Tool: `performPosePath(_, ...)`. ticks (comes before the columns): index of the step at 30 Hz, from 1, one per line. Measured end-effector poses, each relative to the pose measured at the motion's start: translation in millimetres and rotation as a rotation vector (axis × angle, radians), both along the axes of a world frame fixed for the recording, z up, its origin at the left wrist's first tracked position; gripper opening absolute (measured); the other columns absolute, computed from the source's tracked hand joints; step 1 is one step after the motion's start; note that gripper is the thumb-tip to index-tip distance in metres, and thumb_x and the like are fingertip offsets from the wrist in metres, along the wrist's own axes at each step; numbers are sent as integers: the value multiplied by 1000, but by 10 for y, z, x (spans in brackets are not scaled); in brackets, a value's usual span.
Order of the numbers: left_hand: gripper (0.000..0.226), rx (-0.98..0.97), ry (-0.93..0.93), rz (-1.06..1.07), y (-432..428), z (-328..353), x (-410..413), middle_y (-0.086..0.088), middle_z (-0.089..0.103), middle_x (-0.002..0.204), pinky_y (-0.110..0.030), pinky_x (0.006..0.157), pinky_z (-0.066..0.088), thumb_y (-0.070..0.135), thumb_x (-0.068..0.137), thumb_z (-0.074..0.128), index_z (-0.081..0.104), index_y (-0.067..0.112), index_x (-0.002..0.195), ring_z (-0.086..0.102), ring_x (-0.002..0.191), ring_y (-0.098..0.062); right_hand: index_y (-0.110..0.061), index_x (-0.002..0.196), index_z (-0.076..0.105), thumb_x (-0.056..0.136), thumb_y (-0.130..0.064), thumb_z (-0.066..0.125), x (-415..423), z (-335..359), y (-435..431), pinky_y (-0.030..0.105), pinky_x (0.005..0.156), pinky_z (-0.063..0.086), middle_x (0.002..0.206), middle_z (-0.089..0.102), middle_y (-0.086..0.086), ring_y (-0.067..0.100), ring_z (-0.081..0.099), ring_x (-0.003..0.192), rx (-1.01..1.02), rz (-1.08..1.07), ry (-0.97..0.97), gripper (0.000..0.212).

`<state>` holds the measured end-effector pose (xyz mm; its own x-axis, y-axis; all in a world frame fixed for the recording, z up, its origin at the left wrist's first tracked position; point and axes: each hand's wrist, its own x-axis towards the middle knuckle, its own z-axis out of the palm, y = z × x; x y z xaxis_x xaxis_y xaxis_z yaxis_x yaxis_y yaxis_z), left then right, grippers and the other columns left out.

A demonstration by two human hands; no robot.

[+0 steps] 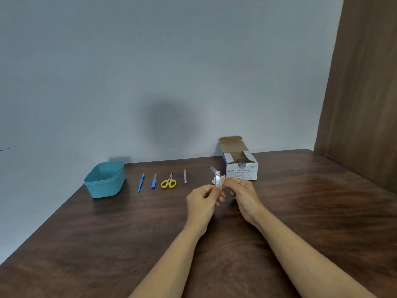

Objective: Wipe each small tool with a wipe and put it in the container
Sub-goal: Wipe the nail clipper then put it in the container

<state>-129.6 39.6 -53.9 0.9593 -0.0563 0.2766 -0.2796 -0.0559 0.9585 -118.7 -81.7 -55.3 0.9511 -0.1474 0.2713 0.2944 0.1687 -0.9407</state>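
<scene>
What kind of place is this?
Probably a plain room at home, though I can't be sure. A dark wooden table stands against a bare grey wall, holding a box of alcohol swabs, yellow scissors and a teal container.

The wipe [213, 181] is mostly hidden behind the nail clipper [217, 179] and fingers [228, 180]. The box's [242, 172] small print is unreadable. Both forearms [300, 254] are cut off at six o'clock.
</scene>
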Motion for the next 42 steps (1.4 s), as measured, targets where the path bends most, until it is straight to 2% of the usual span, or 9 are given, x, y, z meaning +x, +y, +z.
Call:
performPosePath(7, 23, 11, -4, 28, 2, 12, 11, 4, 66, 63, -11, 55, 44, 15, 93, 58, 74, 10, 78, 55, 55, 2, -11, 67, 71, 88, -9, 59, -17, 17, -9, 27, 71, 34, 70, 61, 3, 4, 49, 70, -33, 20, 30, 24)
performPosePath(10, 23, 45, -20, 35, 8, 0, 17, 4, 66, 63, -12, 56, 45, 15, 93, 57, 74, 10, 77, 54, 55, 2, 3, 74, 68, 88, -4, 58, -32, 31, -27, 20, 68, 35, 60, 59, -4, -2, 49, 59, -62, 48, 24, 19)
performPosePath(12, 23, 72, -27, 35, 11, -5, 22, 4, 67, 63, -11, 57, 45, 13, 93, 57, 73, 10, 77, 55, 55, 3, 14, 76, 64, 86, 0, 59, -36, 28, -34, 17, 68, 38, 60, 56, 1, -2, 49, 59, -83, 53, 3, 18)
performPosePath(18, 25, 83, -53, 31, 5, -10, 27, 2, 66, 62, -11, 56, 44, 13, 92, 57, 73, 7, 74, 55, 55, 3, 0, 76, 71, 85, -4, 64, -39, 34, -14, 5, 61, 41, 63, 60, 3, -1, 54, 60, -34, 52, 13, 12)
performPosePath(24, 28, 185, -92, 22, 14, -35, 33, 1, 69, 66, -22, 66, 49, 17, 93, 56, 72, 12, 70, 59, 61, -1, -4, 74, 71, 83, -3, 67, -23, 36, -11, 18, 72, 40, 63, 65, -1, -3, 58, 61, -38, 30, 51, 10)
performPosePath(28, 28, 225, -121, 32, 19, -61, 49, 2, 70, 67, -24, 67, 51, 18, 93, 55, 72, 14, 73, 62, 64, -3, -10, 67, 72, 83, -12, 70, 0, 14, -6, 29, 87, 45, 60, 59, 9, 13, 55, 58, -120, 72, 21, 16)
performPosePath(31, 28, 240, -126, 29, 18, -58, 55, 3, 68, 64, -18, 62, 48, 18, 94, 55, 71, 14, 72, 59, 60, 0, -7, 66, 70, 85, -14, 69, 12, -8, 7, 33, 82, 47, 59, 58, 13, 14, 54, 56, -140, 42, -13, 20)
performPosePath(35, 28, 270, -155, 29, 22, -63, 61, 2, 68, 65, -25, 63, 49, 20, 93, 55, 70, 16, 70, 62, 64, -13, -7, 67, 71, 86, -17, 68, 26, -34, 45, 39, 81, 52, 61, 62, 12, 13, 57, 57, -147, -65, -48, 21)
performPosePath(42, 28, 229, -130, 57, 24, -69, 62, 3, 67, 63, -18, 63, 46, 15, 92, 55, 70, 16, 68, 59, 63, -4, 0, 76, 73, 87, -9, 65, 29, -33, 21, 18, 80, 47, 69, 67, 6, 8, 63, 73, -117, -43, -20, 17)
